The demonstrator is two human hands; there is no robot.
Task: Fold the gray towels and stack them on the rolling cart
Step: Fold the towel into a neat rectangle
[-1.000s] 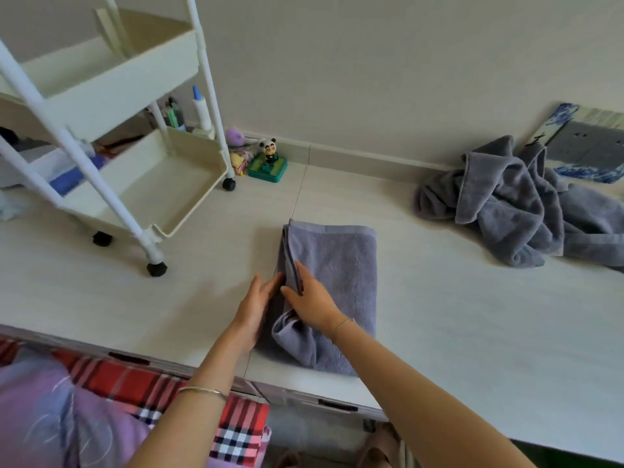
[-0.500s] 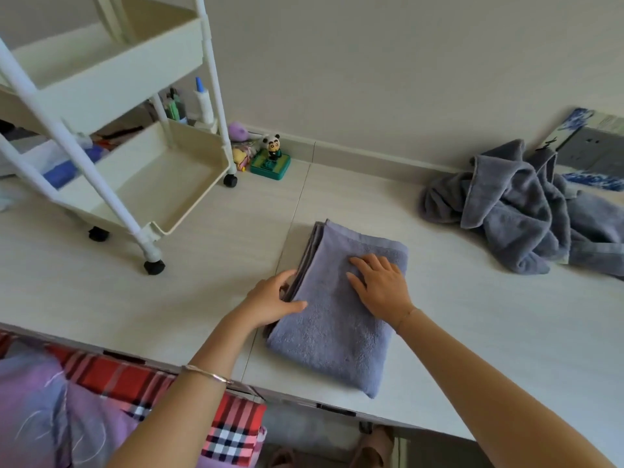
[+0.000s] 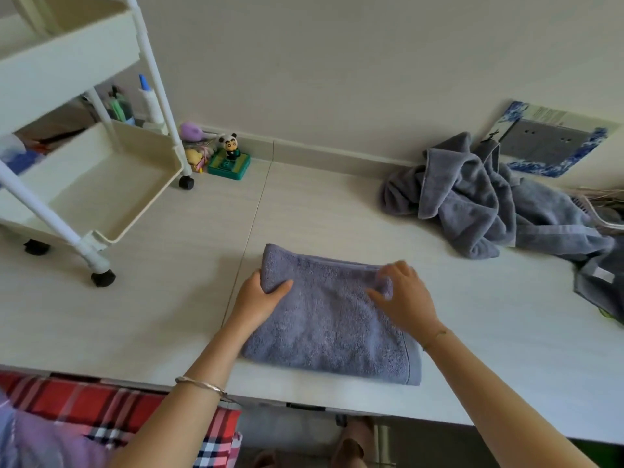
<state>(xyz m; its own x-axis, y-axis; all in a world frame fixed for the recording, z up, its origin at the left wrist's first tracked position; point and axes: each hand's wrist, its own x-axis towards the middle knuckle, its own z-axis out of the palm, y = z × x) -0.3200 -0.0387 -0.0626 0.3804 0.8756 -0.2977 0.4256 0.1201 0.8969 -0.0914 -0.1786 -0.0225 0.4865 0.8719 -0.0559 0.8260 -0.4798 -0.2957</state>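
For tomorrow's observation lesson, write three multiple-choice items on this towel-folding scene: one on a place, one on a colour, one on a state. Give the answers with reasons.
1. Where does the heap of unfolded towels lie?
A. On the cart's lower tray
B. On the table's far right, near the wall
C. On the floor

2. What colour is the base under the panda figure?
A. Green
B. Orange
C. White

3. How is the folded towel being handled?
A. Hanging in the air
B. Flat on the table, both hands on it
C. Already in the cart

Answers: 1 B, it sits below the wall socket; 2 A, the base is green; 3 B, left hand grips the left edge while right hand rests on top.
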